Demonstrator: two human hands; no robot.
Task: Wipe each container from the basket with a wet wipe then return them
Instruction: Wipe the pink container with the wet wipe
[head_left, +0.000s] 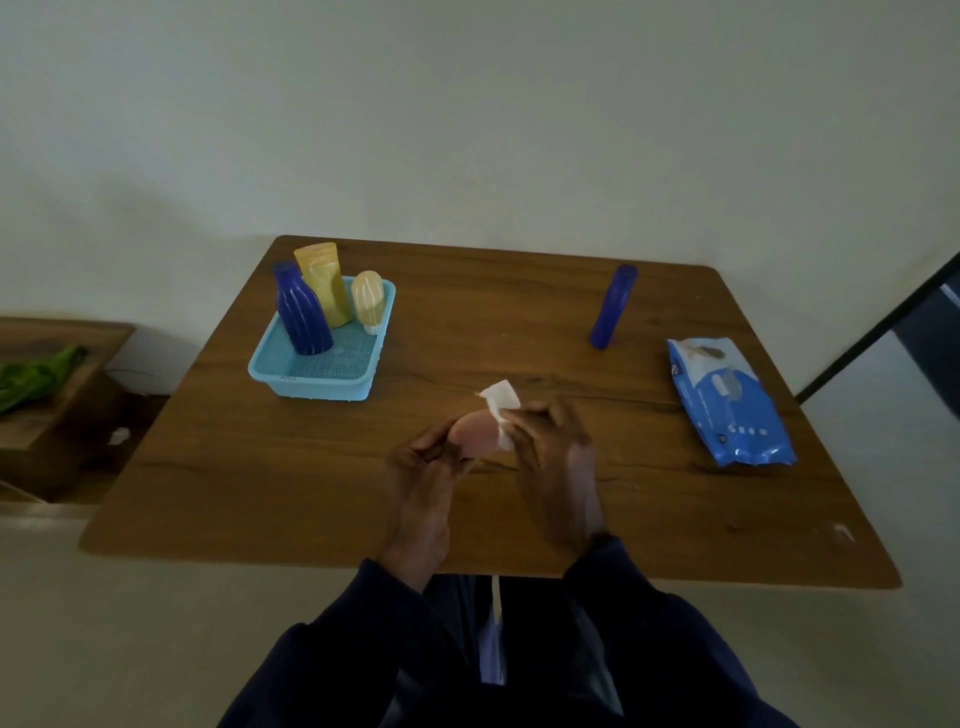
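My left hand (426, 462) grips a small pink container (475, 434) over the middle of the wooden table (519, 322). Pressed against the container's right side is a white wet wipe (501, 400), pinched in my right hand (550, 452). A light blue basket (311, 374) sits at the far left and holds a dark blue ribbed bottle (301, 309), a yellow tube (323, 283) and a cream ribbed bottle (369, 301), all upright. A slim blue bottle (613, 306) stands alone at the far right of the table.
A blue wet-wipe pack (727, 410) lies flat near the table's right edge. Left of the table is a low wooden shelf (57, 364) with a green cloth (36, 376) on it. A wall stands right behind the table.
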